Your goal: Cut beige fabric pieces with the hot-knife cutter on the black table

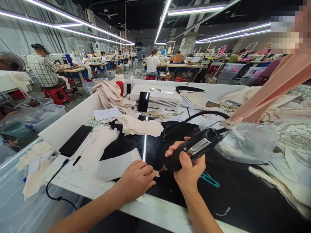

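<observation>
My right hand [190, 170] is wrapped around a thick black corded hand tool [196, 147] with a silver side panel. The tool's narrow metal tip [163, 168] points down left, close to the fingers of my left hand [137, 179]. Those fingers are pinched on a small pale fabric piece [157, 173], of which only an edge shows by the tip. Under and behind my left hand lies a flat white sheet [119, 165]. Teal snips [210, 180] rest on the black work surface [233, 197], partly hidden behind my right wrist.
Stacked cream fabric pieces [142, 125] and a black phone [75, 140] lie further back and left. A vented white box [157, 95] stands behind. Rightward are a clear plastic bag [245, 145], lace fabric [291, 132] and hanging pink cloth [264, 87]. People sit at machines beyond.
</observation>
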{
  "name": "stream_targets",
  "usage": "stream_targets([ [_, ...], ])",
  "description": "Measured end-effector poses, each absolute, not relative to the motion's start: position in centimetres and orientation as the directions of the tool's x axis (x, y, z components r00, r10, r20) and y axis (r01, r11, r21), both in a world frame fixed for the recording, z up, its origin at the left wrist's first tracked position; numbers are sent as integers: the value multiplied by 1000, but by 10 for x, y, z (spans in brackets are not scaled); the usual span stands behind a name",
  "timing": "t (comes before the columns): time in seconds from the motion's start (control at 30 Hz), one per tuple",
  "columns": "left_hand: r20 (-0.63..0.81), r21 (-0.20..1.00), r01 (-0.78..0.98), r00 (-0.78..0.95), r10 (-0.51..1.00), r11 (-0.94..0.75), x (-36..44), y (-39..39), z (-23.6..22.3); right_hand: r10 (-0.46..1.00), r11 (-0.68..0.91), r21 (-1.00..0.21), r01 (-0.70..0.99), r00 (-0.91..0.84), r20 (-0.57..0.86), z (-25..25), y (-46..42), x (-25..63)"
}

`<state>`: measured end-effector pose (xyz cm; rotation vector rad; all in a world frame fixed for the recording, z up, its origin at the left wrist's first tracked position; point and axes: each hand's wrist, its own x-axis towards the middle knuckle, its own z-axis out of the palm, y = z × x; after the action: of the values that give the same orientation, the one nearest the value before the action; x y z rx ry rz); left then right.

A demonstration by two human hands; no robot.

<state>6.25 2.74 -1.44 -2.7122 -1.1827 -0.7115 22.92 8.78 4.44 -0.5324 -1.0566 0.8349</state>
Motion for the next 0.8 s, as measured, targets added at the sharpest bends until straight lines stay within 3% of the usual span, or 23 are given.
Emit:
stream_targets([
  [0.8, 492, 106, 699, 581, 648, -707, 58, 24, -12, 820, 572, -759, -311, 228, 524, 41, 83, 228],
])
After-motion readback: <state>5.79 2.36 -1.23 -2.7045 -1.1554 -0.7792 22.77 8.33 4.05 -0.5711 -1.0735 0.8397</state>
